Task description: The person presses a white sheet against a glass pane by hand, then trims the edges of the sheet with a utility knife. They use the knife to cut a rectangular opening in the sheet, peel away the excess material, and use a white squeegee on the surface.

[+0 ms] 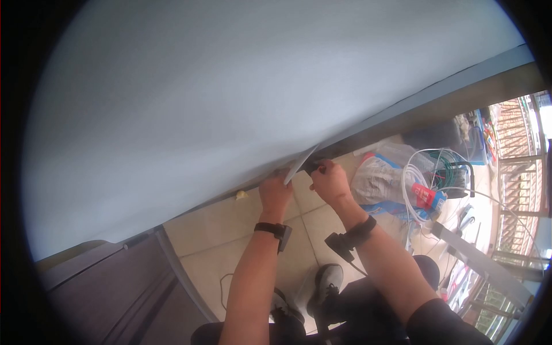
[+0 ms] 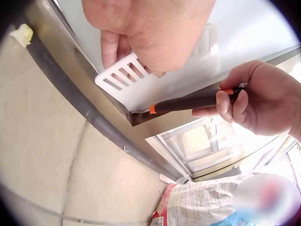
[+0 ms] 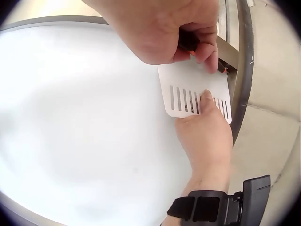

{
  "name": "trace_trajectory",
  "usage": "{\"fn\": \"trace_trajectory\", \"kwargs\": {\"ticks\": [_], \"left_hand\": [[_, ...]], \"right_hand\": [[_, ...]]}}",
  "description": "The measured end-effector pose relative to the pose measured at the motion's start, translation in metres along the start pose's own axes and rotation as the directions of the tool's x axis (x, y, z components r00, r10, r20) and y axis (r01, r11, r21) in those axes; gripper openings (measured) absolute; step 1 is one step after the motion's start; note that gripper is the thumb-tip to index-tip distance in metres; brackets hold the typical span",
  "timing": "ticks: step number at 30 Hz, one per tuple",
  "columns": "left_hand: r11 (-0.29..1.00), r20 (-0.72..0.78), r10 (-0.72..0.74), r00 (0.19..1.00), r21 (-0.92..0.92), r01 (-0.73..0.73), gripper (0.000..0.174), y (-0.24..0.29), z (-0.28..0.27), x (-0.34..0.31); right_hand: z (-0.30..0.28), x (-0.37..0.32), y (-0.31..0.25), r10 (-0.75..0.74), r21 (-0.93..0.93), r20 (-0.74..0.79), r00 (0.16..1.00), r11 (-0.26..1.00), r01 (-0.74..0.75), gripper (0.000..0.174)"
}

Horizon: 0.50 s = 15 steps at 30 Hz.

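A thin white slotted plate (image 3: 188, 77) lies close against a large white panel (image 1: 230, 86), near its metal-framed edge (image 3: 237, 52). My left hand (image 1: 276, 195) pinches the plate at its slotted end, the thumb over the slots in the right wrist view. My right hand (image 1: 332, 185) grips a screwdriver (image 2: 188, 102) with a black handle and orange bands. Its tip is right at the plate's corner, beside a dark gap in the frame. In the right wrist view the fingers hide most of the handle.
A printed sack (image 1: 376, 181) stands on the tiled floor (image 1: 213, 230) to the right, with a coil of white cable (image 1: 409, 178) beside it. A metal bar (image 1: 483, 264) juts in at the right. A dark panel (image 1: 109, 299) is at lower left; a small yellowish scrap (image 2: 22, 35) lies near the frame.
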State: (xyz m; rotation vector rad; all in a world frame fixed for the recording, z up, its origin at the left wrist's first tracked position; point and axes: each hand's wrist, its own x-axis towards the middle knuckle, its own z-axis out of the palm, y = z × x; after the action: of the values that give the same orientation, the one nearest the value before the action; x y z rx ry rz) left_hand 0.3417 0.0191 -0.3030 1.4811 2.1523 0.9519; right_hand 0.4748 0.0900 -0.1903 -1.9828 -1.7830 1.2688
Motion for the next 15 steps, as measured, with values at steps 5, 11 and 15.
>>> {"fn": "trace_trajectory", "kwargs": {"ticks": [5,11,15], "left_hand": [[0.999,-0.027,0.028,0.999,-0.017,-0.029,0.025,0.000,0.002,0.001],[0.999,-0.024,0.023,0.999,-0.025,-0.024,0.018,0.008,-0.004,0.004],[0.994,0.002,-0.075,0.997,-0.079,0.075,0.016,-0.002,0.004,0.003]], "right_hand": [[0.006,-0.005,-0.006,0.004,0.047,-0.102,0.995,0.999,0.000,0.044],[0.020,0.001,0.006,-0.061,0.009,-0.239,0.969,0.998,0.065,0.043],[0.009,-0.026,0.007,0.204,0.485,-0.057,0.977,0.862,-0.151,0.039]]}}
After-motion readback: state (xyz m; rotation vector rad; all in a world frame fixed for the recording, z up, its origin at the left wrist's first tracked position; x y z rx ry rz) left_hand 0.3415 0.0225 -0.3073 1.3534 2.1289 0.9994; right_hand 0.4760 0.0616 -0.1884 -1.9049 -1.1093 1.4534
